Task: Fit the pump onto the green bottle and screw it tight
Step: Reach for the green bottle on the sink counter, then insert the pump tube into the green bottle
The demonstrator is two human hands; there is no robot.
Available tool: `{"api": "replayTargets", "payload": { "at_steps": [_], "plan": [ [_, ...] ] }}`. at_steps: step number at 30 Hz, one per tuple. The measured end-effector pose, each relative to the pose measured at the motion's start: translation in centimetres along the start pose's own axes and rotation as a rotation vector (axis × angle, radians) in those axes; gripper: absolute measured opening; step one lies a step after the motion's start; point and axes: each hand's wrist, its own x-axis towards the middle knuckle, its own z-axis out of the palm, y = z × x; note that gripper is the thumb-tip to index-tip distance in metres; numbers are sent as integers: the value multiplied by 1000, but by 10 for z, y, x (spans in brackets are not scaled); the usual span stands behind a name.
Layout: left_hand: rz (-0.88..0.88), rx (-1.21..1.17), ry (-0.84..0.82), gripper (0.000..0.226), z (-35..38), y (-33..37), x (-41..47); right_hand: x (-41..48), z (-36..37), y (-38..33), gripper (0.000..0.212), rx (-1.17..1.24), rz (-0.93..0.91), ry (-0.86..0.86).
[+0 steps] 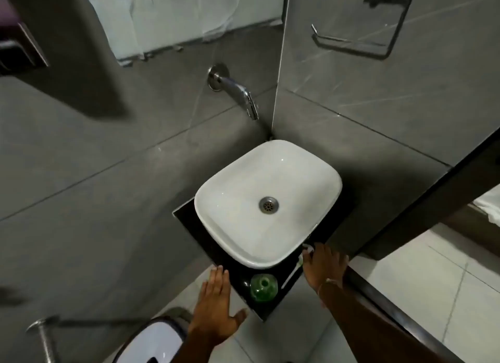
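The green bottle (pixel 263 287) stands upright with its neck uncovered on the black counter (pixel 189 224), just in front of the white basin. The pump (pixel 293 270), white with a long dip tube, lies on the counter to the bottle's right. My right hand (pixel 323 265) rests over the pump's head end with its fingers curled on it; whether they grip it is unclear. My left hand (pixel 216 305) hovers flat with fingers together at the counter's left front edge, left of the bottle and not touching it.
A white basin (pixel 224 197) with a metal drain fills most of the small counter. A chrome spout (pixel 238 92) juts from the grey tiled wall above it. A white bin lid (pixel 151 341) sits on the floor at lower left. A dark door frame (pixel 405 213) runs along the right.
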Motion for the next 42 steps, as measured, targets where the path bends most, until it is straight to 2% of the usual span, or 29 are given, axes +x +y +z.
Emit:
{"api": "replayTargets", "payload": {
  "at_steps": [3,9,12,18,23,25,29,32,34,38,42],
  "plan": [
    [-47,-53,-86,110,15,19,9,8,8,-2,42,35,117,-85],
    [-124,-226,-79,106,18,46,28,25,13,-9,71,140,343,-277],
    [-164,-294,-53,103,19,52,33,27,20,-9,74,216,434,-323],
    [-176,-341,-48,92,22,49,38,25,27,-10,67,362,462,-324],
    [-174,-360,-40,85,25,45,37,34,34,-9,71,408,466,-301],
    [-172,-366,-39,86,25,43,37,35,31,-11,63,452,455,-301],
    [-154,-346,-63,99,25,41,37,14,8,-12,38,701,515,-229],
    [-156,-335,-63,103,25,41,37,-31,-7,-3,30,907,371,-6],
    [-160,-338,-64,103,25,42,37,-67,-18,-3,20,977,278,83],
    [-154,-320,-65,100,26,39,37,-107,-26,-17,17,1043,197,163],
    [-161,-299,-61,101,27,39,37,-111,-21,-32,17,906,54,186]
  ]
}}
